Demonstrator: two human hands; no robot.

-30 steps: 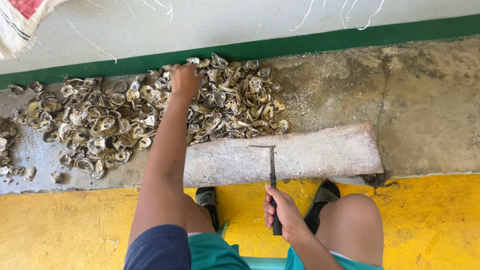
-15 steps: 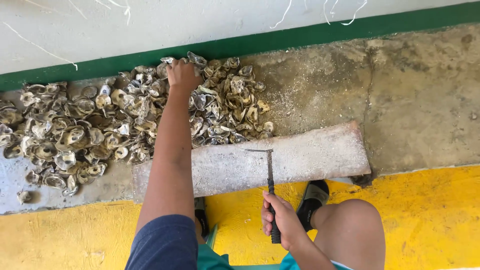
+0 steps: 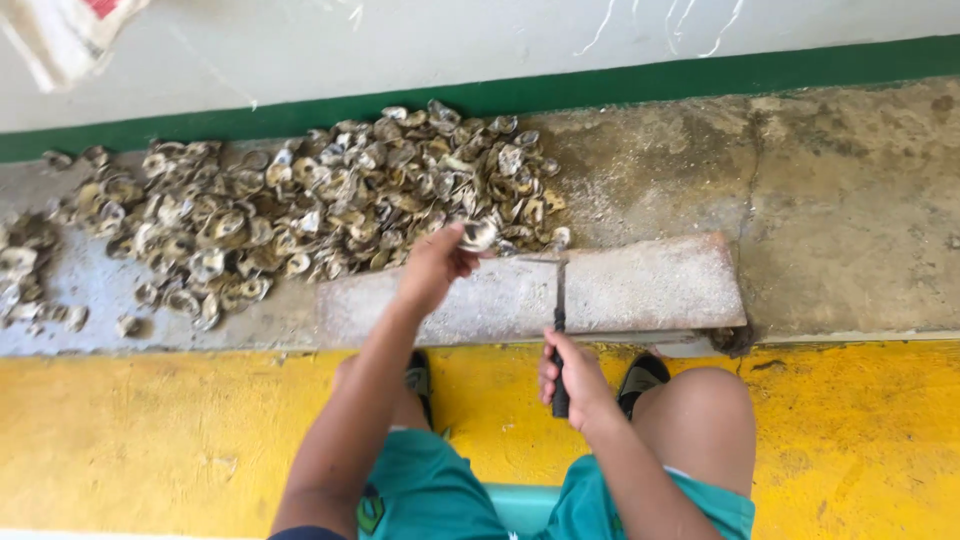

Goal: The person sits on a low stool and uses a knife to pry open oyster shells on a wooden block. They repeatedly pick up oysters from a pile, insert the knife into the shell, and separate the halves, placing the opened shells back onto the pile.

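My left hand [image 3: 432,268] holds a single grey oyster shell [image 3: 479,235] above the long flat stone block [image 3: 650,285] in front of me. Beyond it lies a big heap of oyster shells [image 3: 300,210] on the concrete ledge. My right hand [image 3: 572,377] grips the dark handle of a small hammer-like pick [image 3: 559,330], whose thin metal head rests on the block just right of the held shell.
A green-painted strip [image 3: 700,75] runs along the foot of the white wall behind the heap. The floor under my knees is painted yellow [image 3: 150,440]. My feet in dark sandals [image 3: 640,375] rest against the ledge. A white sack corner [image 3: 70,30] hangs top left.
My left hand has come back from the far side of the heap to the block, now with a shell in it. The right hand and tool stayed put.
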